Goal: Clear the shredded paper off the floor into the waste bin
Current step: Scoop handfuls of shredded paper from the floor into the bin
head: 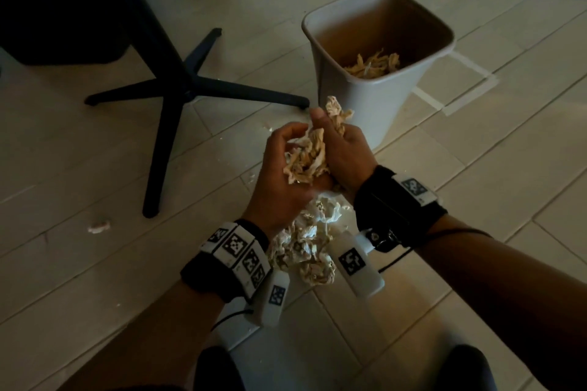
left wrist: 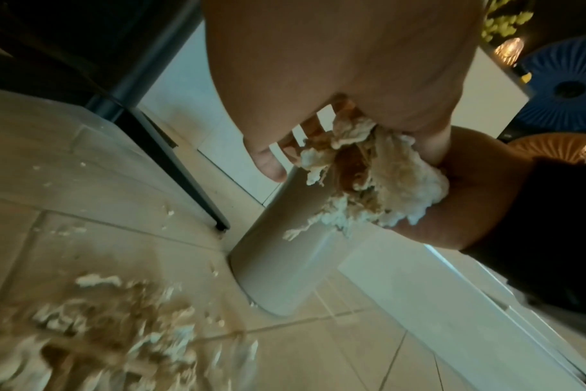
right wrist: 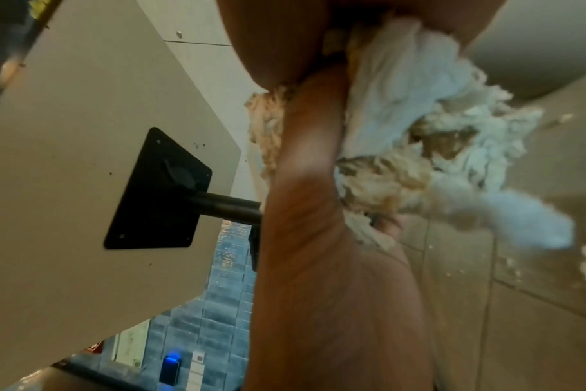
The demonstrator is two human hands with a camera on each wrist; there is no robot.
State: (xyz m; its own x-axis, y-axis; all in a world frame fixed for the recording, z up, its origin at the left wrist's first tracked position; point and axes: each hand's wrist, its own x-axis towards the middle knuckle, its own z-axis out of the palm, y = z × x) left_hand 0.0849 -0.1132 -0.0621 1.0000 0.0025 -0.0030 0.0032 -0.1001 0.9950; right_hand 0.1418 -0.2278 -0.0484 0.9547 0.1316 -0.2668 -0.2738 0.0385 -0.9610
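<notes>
While both hands cup it between them, a wad of shredded paper point(head: 306, 154) is held above the floor point(head: 476, 174). The left hand point(head: 279, 174) curls its fingers around the near and left side of the wad; the right hand point(head: 341, 149) closes its grip on the far and right side, thumb up, with a few strips poking out above it. Directly below the hands, nearer the person, a loose heap of shreds point(head: 305, 247) lies on the floor tiles. To the left of the hands a stray scrap point(head: 99, 226) lies apart. Just beyond the right hand stands the waste bin point(head: 365, 105), upright, with some shreds at its bottom. Farther left stands a black desk base point(head: 178, 86).
</notes>
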